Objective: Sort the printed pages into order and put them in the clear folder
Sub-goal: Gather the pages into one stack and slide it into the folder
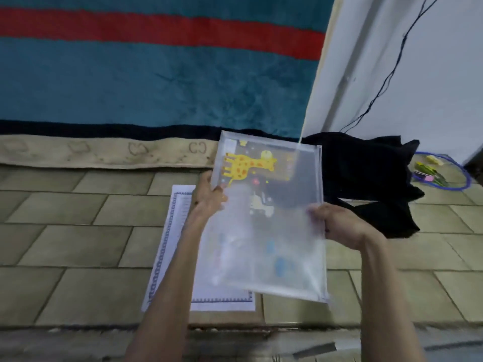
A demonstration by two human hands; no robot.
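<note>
Left hand: the left hand (209, 197) reaches forward on a nearly straight, bare forearm and grips the left edge of the clear folder (269, 220), thumb on the front face and fingers wrapped behind the edge.
Right hand: the right hand (337, 223) comes in from the lower right with the wrist bent, pinching the folder's right edge about halfway down; its fingertips (315, 210) press on the front face.
Clear folder: held in the air between both hands, tilted slightly, above the floor. It is translucent with a zip strip along its right side. A yellow giraffe print shows through its upper half; the lower half is blurred, so whether pages are already inside cannot be told.
Printed pages: a stack of printed pages (167, 246) with a patterned blue border lies flat on the floor, just below and left of the folder, partly hidden by the left forearm and the folder.
Floor: grey-green tiles (78, 231).
Rug: a teal rug (156, 82) with a red stripe and a beige edge lies beyond the tiles.
Dark cloth: a black cloth (366, 173) is bunched to the right of the folder, by the white wall (431, 87).
Cord: a thin black cord (392, 71) hangs down the wall.
Far right: a blue loop (462, 173) lies around small coloured items on the floor.
</note>
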